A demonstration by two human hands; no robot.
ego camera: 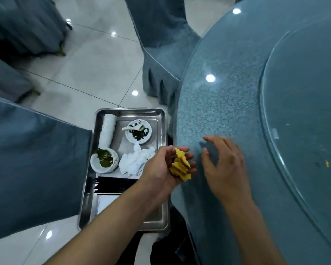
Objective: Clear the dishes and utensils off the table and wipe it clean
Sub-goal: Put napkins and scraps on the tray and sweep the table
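My left hand (163, 166) cups a pile of yellow scraps (180, 165) at the table's left edge, just right of the tray. My right hand (223, 161) hovers over the blue round table (218, 104) with fingers spread and relaxed, holding nothing. To the left sits a steel tray (130, 113) holding a stack of white bowls (109, 129), a white dish with dark residue and a spoon (138, 133), a stack of plates with green leaves (103, 159), crumpled white napkins (136, 159) and black chopsticks (113, 186).
A glass turntable (304, 111) covers the table's right part, with a small yellow crumb (326, 163) on it. Chairs in blue covers stand at the left (33, 159) and at the top (161, 44). Glossy tiled floor (96, 60) lies between them.
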